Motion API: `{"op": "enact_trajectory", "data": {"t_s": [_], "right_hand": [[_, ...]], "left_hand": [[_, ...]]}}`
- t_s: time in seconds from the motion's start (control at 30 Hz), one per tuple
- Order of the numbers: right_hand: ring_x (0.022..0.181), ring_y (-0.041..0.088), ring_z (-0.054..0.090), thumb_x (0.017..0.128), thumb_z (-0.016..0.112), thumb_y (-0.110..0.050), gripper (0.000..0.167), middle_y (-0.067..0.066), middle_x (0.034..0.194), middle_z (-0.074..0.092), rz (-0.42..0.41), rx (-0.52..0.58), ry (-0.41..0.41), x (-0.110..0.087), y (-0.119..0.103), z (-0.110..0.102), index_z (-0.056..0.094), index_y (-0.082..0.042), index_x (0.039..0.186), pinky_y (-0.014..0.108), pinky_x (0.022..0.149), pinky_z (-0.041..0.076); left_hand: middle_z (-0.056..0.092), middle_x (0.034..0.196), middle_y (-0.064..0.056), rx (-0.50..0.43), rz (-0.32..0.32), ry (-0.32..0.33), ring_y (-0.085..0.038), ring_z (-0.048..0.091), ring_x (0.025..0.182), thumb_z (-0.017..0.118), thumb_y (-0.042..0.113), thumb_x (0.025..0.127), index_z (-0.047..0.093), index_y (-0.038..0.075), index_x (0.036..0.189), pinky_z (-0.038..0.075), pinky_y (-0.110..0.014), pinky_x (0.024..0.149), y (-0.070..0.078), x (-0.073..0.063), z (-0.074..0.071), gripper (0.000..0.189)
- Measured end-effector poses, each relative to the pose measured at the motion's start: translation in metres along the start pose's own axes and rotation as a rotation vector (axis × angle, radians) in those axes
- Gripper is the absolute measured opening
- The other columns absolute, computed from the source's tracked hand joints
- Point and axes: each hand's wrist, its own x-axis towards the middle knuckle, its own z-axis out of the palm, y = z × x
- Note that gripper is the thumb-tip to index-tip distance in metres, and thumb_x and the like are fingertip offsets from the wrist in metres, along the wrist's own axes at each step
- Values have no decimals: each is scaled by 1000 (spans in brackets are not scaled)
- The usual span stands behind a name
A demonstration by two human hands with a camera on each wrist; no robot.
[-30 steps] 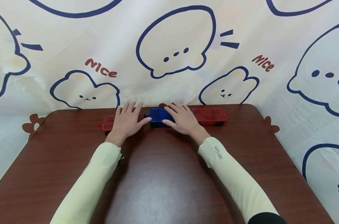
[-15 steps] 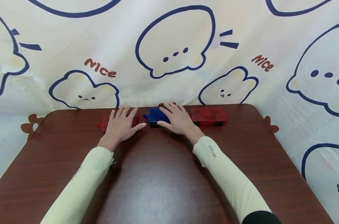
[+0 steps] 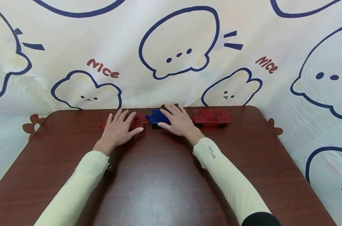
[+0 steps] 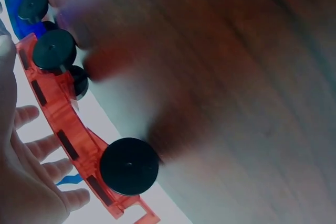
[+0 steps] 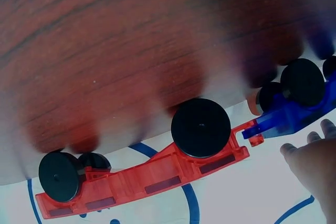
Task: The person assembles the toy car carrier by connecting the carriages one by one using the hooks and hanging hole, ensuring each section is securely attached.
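Observation:
Three toy train cars stand in a row along the table's back edge: a translucent red car (image 3: 138, 121) on the left, a blue car (image 3: 156, 116) in the middle, another red car (image 3: 212, 116) on the right. My left hand (image 3: 116, 129) lies over the left red car with fingers spread; the left wrist view shows that car's black wheels (image 4: 129, 166). Over the blue car rests my right hand (image 3: 178, 121), fingers extended, hiding its right part. In the right wrist view, the blue hook (image 5: 262, 124) meets the right red car's end loop. Whether fingertips press the cars cannot be seen.
A dark brown wooden table (image 3: 159, 188) carries the cars. Close behind its back edge hangs a pale cloth (image 3: 125, 37) with cartoon outlines, which also continues along both sides.
My left hand has slid left and slightly nearer, uncovering more of the left red car's right end. My right hand has shifted a little left over the blue car. The cars look nearly unmoved.

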Motion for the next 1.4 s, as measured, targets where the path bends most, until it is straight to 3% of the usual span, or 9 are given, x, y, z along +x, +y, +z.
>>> {"op": "enact_trajectory", "data": {"t_s": [0.43, 0.87, 1.07, 1.4], "right_hand": [[155, 26, 15, 98, 33, -74, 79, 4, 167, 23, 32, -27, -51, 5, 3, 11, 35, -24, 160, 55, 123, 8], [155, 23, 11, 99, 27, -74, 80, 2, 169, 19, 37, -72, -91, 12, 1, 16, 25, -26, 163, 55, 123, 4], [156, 22, 6, 102, 21, -70, 77, 1, 170, 12, 32, -103, -124, 13, 0, 17, 16, -26, 164, 55, 123, 1], [156, 22, 4, 102, 22, -70, 77, 1, 170, 11, 38, -94, -136, 10, -1, 16, 15, -26, 164, 55, 123, 2]], "left_hand": [[21, 163, -27, -9, -9, -52, -48, 6, 151, 43, 79, 90, 29, 10, 160, -2, -68, 117, -9, 0, 9, 99], [18, 165, -25, 4, -20, -95, -48, 3, 152, 41, 84, 86, 23, 14, 162, -7, -69, 115, -23, 14, 12, 105], [19, 164, -26, 12, -4, -99, -48, 3, 152, 40, 82, 88, 21, 12, 163, -9, -69, 115, -24, 15, 14, 104], [19, 164, -26, 18, 25, -111, -49, 5, 151, 41, 78, 92, 19, 11, 163, -7, -71, 114, -25, 16, 13, 100]]}}
